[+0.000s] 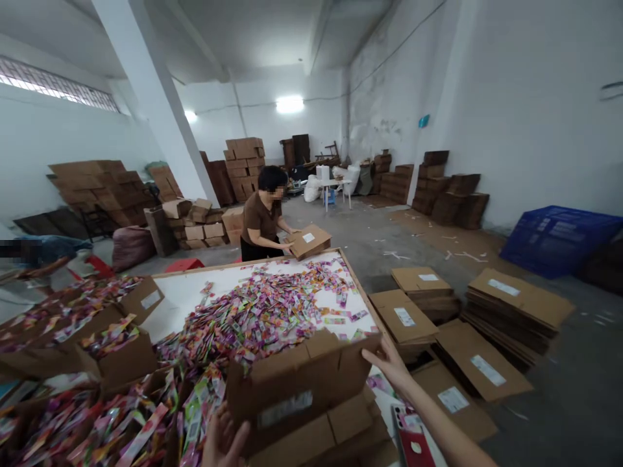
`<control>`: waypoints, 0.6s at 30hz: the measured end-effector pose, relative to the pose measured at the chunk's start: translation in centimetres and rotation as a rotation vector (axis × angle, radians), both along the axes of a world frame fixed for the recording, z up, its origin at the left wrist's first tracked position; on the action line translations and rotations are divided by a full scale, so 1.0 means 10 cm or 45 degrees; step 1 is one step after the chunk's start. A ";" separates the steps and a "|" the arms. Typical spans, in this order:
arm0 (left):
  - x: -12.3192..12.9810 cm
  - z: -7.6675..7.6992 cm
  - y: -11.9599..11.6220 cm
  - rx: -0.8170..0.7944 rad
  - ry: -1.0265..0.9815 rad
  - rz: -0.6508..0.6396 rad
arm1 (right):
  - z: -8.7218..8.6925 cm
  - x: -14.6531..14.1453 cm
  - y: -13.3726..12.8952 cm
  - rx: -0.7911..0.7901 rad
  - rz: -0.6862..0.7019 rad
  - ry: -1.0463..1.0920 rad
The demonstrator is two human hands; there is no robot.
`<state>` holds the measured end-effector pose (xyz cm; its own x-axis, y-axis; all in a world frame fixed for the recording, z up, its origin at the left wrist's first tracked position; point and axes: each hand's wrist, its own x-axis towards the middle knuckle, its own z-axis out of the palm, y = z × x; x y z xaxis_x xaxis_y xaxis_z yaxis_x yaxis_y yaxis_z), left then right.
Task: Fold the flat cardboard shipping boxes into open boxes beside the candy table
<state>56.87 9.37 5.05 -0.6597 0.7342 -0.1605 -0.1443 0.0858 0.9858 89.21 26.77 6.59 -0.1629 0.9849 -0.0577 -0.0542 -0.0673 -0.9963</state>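
Observation:
In the head view a brown cardboard carton [335,379] with a white label stands tilted at the near edge of the table, partly unfolded. My right hand [387,364] grips its upper right corner, with thumb and fingers on either side of the board. Low in the view, my left hand [224,438] is by the carton's lower left side, fingers apart and palm turned up; I cannot tell whether it touches the board. Under the carton lie more folded cartons [350,418]. Beyond it spreads a heap of small colourful packets [257,308] on the white table [170,295].
Open boxes full of packets [121,357] crowd the left side. A phone in a red case [416,447] lies by my right forearm. Stacks of flat cartons [516,295] stand on the floor at right. Across the table a person [260,217] handles flat cartons [311,243].

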 end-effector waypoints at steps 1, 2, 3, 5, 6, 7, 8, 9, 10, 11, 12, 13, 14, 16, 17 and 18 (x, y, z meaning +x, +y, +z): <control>0.00 0.12 0.06 0.021 -0.020 -0.028 | 0.05 -0.06 0.01 0.033 -0.053 -0.010; 0.02 0.22 0.11 0.056 -0.022 -0.050 | 0.08 -0.11 0.02 0.063 -0.111 -0.020; 0.04 0.29 0.16 0.089 -0.013 -0.074 | 0.11 -0.17 0.03 0.081 -0.170 -0.029; 0.11 0.38 0.23 0.100 0.001 -0.123 | 0.15 -0.27 0.04 0.071 -0.323 -0.048; 0.14 0.40 0.26 0.077 0.003 -0.140 | 0.15 -0.31 0.04 0.033 -0.397 -0.061; 0.18 0.40 0.28 0.046 -0.003 -0.153 | 0.15 -0.35 0.04 -0.020 -0.452 -0.084; 0.20 0.40 0.29 0.009 -0.019 -0.175 | 0.13 -0.37 0.04 -0.064 -0.469 -0.114; 0.22 0.39 0.31 -0.023 -0.038 -0.212 | 0.11 -0.38 0.04 -0.085 -0.457 -0.148; 0.22 0.39 0.31 -0.043 -0.057 -0.254 | 0.09 -0.38 0.03 -0.081 -0.432 -0.180; 0.20 0.38 0.31 -0.051 -0.075 -0.296 | 0.06 -0.37 0.02 -0.060 -0.404 -0.206; 0.18 0.39 0.32 -0.054 -0.087 -0.327 | 0.03 -0.36 0.01 -0.033 -0.379 -0.224; 0.14 0.40 0.32 -0.053 -0.083 -0.342 | 0.02 -0.34 0.00 -0.012 -0.359 -0.236; 0.11 0.42 0.32 -0.054 -0.066 -0.343 | 0.02 -0.32 -0.02 -0.001 -0.337 -0.247; 0.06 0.47 0.33 -0.059 0.001 -0.325 | 0.10 -0.30 -0.07 0.028 -0.227 -0.283; 0.06 0.50 0.35 -0.049 0.039 -0.307 | 0.17 -0.30 -0.10 0.058 -0.122 -0.304; 0.07 0.53 0.37 -0.025 0.080 -0.274 | 0.27 -0.31 -0.13 0.087 0.017 -0.322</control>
